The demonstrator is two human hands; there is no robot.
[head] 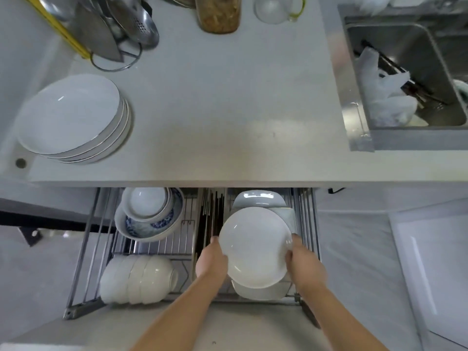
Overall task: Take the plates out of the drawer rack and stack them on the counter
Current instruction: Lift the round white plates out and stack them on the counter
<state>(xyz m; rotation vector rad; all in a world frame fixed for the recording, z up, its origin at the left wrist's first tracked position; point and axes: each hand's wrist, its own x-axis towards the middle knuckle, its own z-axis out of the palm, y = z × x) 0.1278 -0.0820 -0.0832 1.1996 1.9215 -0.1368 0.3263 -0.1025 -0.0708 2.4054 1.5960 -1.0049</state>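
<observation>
Grey counter [215, 110] above, wire drawer rack [83, 249] pulled out below.
I grip a white plate [254, 247] by its edges with my left hand [211, 262] and right hand [302, 262], over the rack's right side; a plate stack [68, 115] sits on the counter's left.

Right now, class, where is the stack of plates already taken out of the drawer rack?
In the head view, the stack of plates sits on the counter at its left end, in front of the utensil holder.
</observation>
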